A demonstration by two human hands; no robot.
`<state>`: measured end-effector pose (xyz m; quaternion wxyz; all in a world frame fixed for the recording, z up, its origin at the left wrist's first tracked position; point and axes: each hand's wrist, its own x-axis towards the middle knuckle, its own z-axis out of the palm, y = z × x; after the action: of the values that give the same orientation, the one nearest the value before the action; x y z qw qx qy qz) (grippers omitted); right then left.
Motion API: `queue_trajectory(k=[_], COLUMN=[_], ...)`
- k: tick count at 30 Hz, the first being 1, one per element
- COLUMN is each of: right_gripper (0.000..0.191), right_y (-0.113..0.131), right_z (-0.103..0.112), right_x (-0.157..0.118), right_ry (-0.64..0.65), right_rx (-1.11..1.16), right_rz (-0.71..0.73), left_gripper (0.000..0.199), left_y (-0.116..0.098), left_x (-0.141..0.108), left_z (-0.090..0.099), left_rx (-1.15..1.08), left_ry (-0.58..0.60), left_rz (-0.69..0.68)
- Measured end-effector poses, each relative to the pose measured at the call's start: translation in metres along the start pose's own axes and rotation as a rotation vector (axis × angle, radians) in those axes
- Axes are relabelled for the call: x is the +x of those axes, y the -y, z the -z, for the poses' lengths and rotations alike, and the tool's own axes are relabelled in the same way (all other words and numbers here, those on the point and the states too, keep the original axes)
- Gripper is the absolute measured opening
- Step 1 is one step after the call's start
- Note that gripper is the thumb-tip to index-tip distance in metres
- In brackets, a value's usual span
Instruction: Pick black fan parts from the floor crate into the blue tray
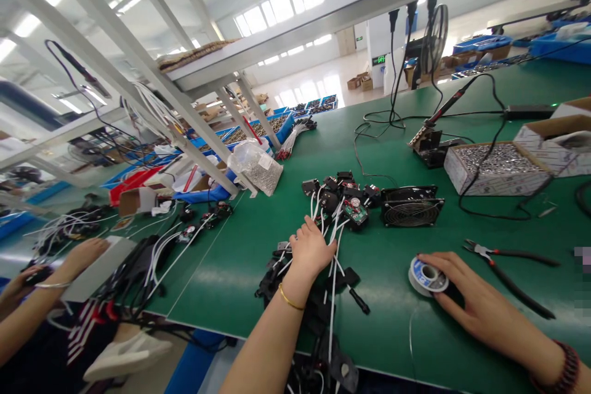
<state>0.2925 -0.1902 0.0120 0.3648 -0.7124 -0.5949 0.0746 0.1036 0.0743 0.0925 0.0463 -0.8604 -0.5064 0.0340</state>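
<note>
- A green bench mat (392, 320) runs from the near edge to the far end of the scene.
- A soldering iron (450, 101) sits in a black stand (429, 148) on the far right of the bench.
- An open carton of silver screws (496, 166) lies just right of the stand, beside further cardboard boxes (554, 141).
- Black-handled pliers (489, 265) lie on the mat at the right.
- A black axial fan (410, 209) with a wire guard lies mid-bench.
- A clear plastic bag (255, 167) of small metal parts sits near a white metal shelf rack (129, 80) overhead at left.
- Blue trays (272, 126) stretch away beyond it.
- A co-worker's hands (80, 258) work at the near left.
</note>
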Motion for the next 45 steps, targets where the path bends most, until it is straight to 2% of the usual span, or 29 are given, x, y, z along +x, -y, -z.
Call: queue_trajectory(k=[5,10,13,18,25,30,37,41,45], right_gripper=[0.043,0.041,0.041,0.041,0.042,0.043,0.043,0.044,0.043], right_y=[0.001,0.004,0.005,0.003,0.003,0.004,0.005,0.003,0.000], right_z=[0.000,0.002,0.002,0.002,0.002,0.002,0.004,0.004,0.005], right_x=[0.002,0.003,0.003,0.004,0.005,0.005,0.004,0.003,0.002], right_ry=[-0.013,-0.021,-0.019,-0.018,-0.013,0.001,-0.009,0.002,-0.008], right_rx=[0.000,-0.006,-0.009,0.001,0.014,0.013,0.005,0.010,0.010], right_rz=[0.014,0.030,0.034,0.026,0.026,0.019,0.027,0.024,0.028], left_gripper=[0.108,0.118,0.110,0.082,0.046,0.044,0.046,0.052,0.053], left_y=[0.004,0.000,-0.002,0.001,0.028,0.048,0.059,0.063,0.064], left_x=[0.003,0.001,0.001,0.011,0.043,0.059,0.069,0.066,0.054], left_z=[0.001,0.000,0.002,0.006,0.008,0.003,0.002,0.005,0.006], left_rx=[-0.049,0.002,0.017,0.032,-0.011,-0.066,-0.157,-0.189,-0.099], left_ry=[0.073,0.043,0.071,0.047,0.109,0.159,0.207,0.194,0.144], left_rz=[-0.016,-0.012,-0.011,-0.017,0.003,0.038,0.040,0.070,0.156])
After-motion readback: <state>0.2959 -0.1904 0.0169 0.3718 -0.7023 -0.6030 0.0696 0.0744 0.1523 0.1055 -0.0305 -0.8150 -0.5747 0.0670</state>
